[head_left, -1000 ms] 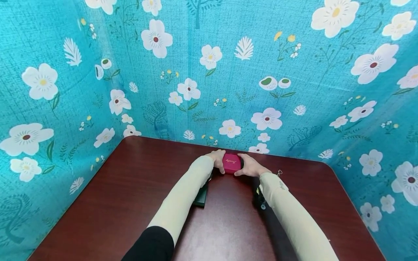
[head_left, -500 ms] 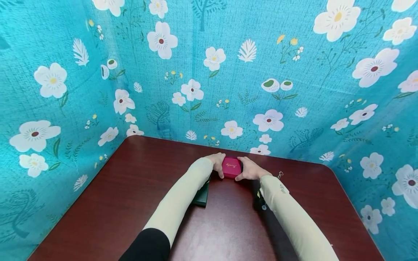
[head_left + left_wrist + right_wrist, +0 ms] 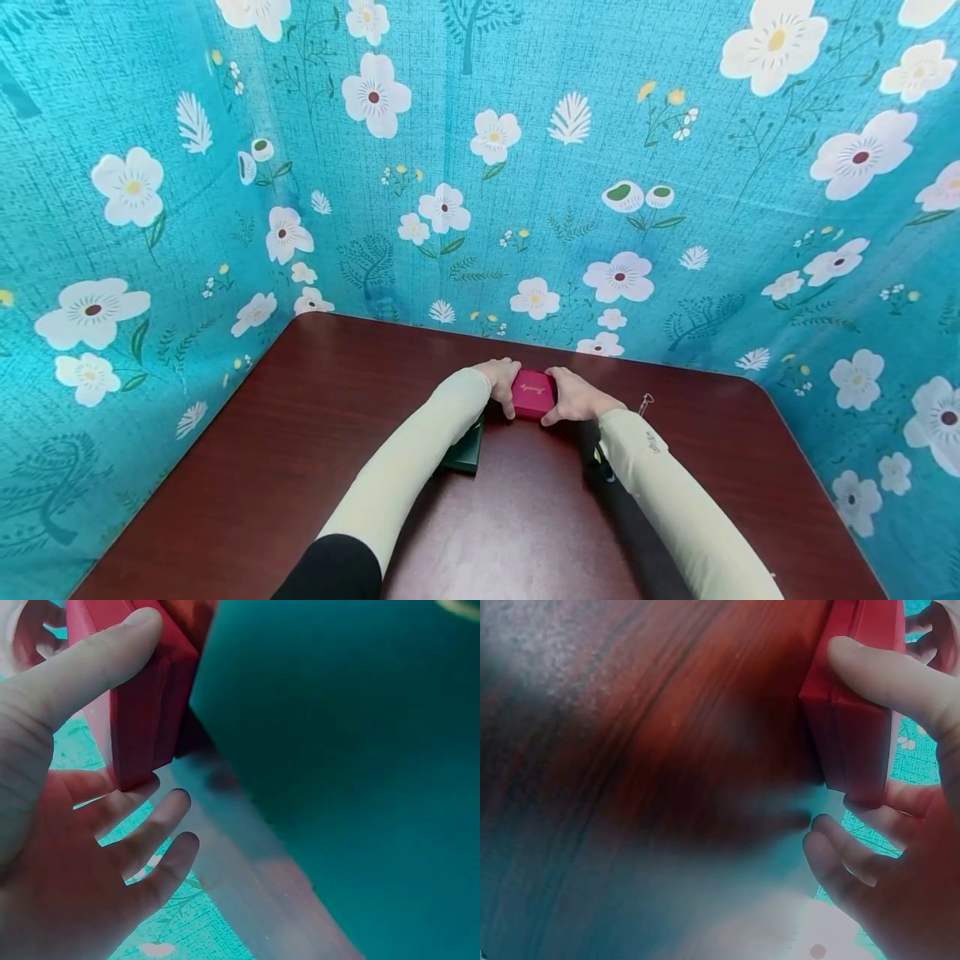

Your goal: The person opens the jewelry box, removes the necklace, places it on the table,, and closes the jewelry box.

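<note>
Between my two hands is a red box with gold lettering on its lid (image 3: 533, 394), low on the table near the back edge. My left hand (image 3: 501, 384) grips its left side. The left wrist view shows that thumb on the near face of the red box (image 3: 142, 712) and a finger at the back; the other fingers are spread. My right hand (image 3: 574, 395) grips the right side likewise, thumb on the near face of the red box (image 3: 855, 735) in the right wrist view. A dark green flat box or book (image 3: 462, 452) lies partly hidden under my left forearm.
A dark, partly hidden item (image 3: 602, 462) lies beneath my right forearm. Just past that wrist is a small metal clasp (image 3: 647, 402). The brown wooden table (image 3: 360, 375) meets a blue flowered curtain (image 3: 450, 208) at its back and sides.
Both hands have drawn the red box a little way toward me, away from the table's back edge. Their hold looks the same. The head view has shifted slightly.
</note>
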### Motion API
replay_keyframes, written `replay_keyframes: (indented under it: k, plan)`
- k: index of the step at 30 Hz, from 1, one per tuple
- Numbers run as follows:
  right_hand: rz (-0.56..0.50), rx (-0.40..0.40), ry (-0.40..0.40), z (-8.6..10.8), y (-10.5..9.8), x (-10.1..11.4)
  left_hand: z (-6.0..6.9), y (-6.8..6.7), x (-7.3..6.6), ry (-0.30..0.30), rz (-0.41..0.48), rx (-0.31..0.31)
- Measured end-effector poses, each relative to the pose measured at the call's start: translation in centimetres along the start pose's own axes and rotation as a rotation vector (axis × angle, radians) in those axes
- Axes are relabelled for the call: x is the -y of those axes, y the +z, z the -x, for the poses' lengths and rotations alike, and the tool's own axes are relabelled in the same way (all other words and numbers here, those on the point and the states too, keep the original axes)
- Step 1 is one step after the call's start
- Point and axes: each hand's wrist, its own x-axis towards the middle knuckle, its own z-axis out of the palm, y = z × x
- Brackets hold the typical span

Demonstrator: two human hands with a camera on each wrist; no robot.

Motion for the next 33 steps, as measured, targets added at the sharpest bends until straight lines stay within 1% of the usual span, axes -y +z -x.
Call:
replay_keyframes:
  k: [7, 12, 16, 20, 27, 33]
  plan:
    - [-0.006, 0.026, 0.019, 0.9, 0.1, 0.7, 0.3, 0.6, -0.3, -0.009, -0.082, 0.001]
    - [0.001, 0.035, 0.029, 1.7, 0.5, 1.0, 1.0, 1.0, -0.8, 0.007, -0.123, 0.007]
    - [0.031, 0.045, 0.021, 2.4, 1.0, 0.9, 1.7, 1.4, -1.1, 0.034, -0.137, 0.014]
    - [0.042, 0.044, 0.01, 2.9, 1.1, 1.0, 2.2, 1.6, -1.4, 0.046, -0.146, 0.014]
    - [0.03, 0.05, 0.034, 3.5, 1.1, 1.2, 2.3, 2.0, -1.7, 0.046, -0.176, 0.005]
    - [0.032, 0.037, 0.019, 4.1, 1.2, 1.6, 2.5, 2.3, -1.8, 0.052, -0.191, 0.0]
